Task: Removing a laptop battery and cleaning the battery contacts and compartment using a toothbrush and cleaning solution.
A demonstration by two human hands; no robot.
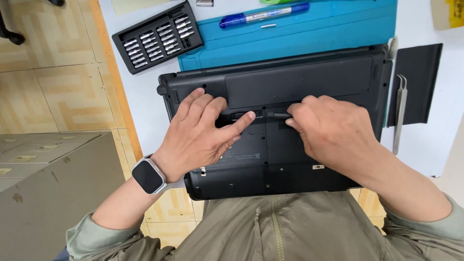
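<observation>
Hands on an upturned black laptop at frame centre.
Left hand lies spread flat, forefinger on a latch; right hand is closed around a small screwdriver. The laptop's near edge overhangs the tabletop toward the lap. Bit case upper left, tweezers right, blue mat behind.
</observation>
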